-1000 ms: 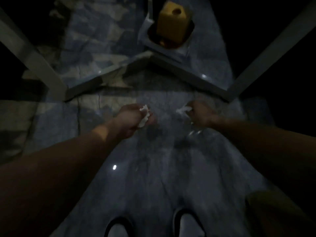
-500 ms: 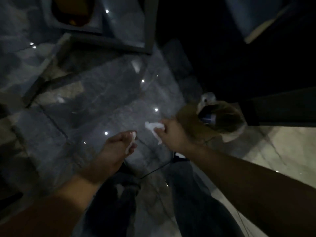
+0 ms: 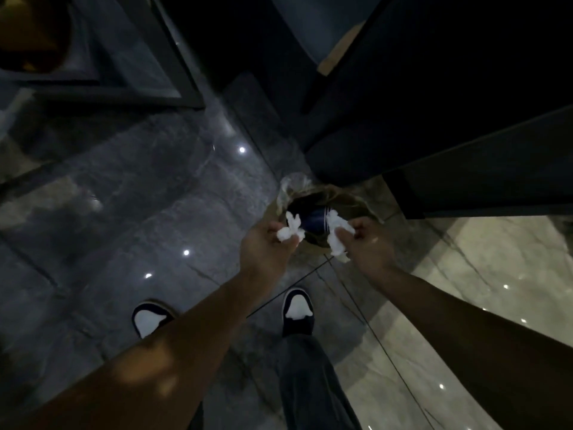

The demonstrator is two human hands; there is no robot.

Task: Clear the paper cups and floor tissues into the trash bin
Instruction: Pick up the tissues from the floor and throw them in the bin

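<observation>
Left hand point(image 3: 266, 246): fingers pinched shut on a crumpled white tissue point(image 3: 290, 231); the wad sticks out past the fingertips, toward the bin.
Right hand point(image 3: 369, 246): closed the same way on a second tissue point(image 3: 336, 235); part of it hangs below the fingers, loose.
Trash bin point(image 3: 356, 200): just beyond both grips, its dark mouth open between and ahead of the two wads; a clear liner point(image 3: 293, 186) is bunched at the rim on the left hand's side; the bin stands against a dark cabinet point(image 3: 434, 135).
Inside the bin: a dark blue cup point(image 3: 314, 220) with pale stripes shows between the two tissues — likely one of the paper cups, though the light is too dim to be sure.
Step in hand: the drop — both tissues appear to sit over the near edge of the opening rather than its centre.
Next move: carry both grips a little further over the mouth, then open the fingers so the wads fall inside and not onto the glossy floor point(image 3: 155, 212); the right hand's dangling piece could catch the rim.
Remaining: no other tissues or cups show on the floor near the shoes point(image 3: 297, 311); much of the scene is too dark to judge.
</observation>
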